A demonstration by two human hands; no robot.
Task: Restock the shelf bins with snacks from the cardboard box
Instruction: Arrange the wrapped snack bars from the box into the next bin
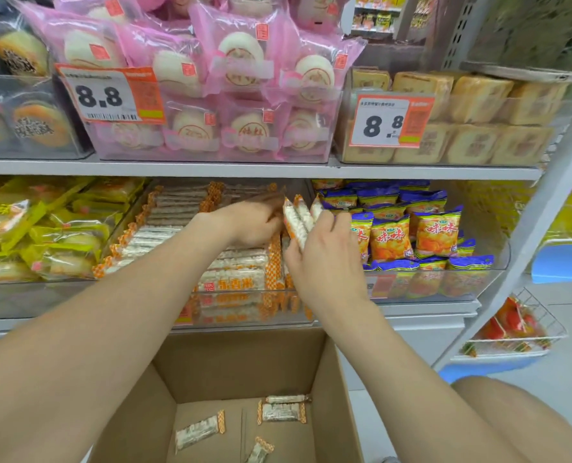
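An open cardboard box (241, 365) stands below the shelf with several orange-and-white rice snack bars (283, 412) loose on its bottom. My right hand (324, 259) grips a small bunch of the same bars (299, 218) upright over the right end of a clear shelf bin (244, 305). That bin holds stacked rows of these bars (231, 265). My left hand (251, 223) reaches into the bin just left of the bunch, fingers against the bars; its fingertips are blurred and partly hidden.
A bin of blue-and-orange snack bags (421, 228) sits right of the bar bin, yellow-wrapped cakes (41, 228) on the left. The upper shelf carries pink-wrapped cakes (244, 61) and square pastries (478, 105). A wire basket (511, 332) hangs at the shelf's right side.
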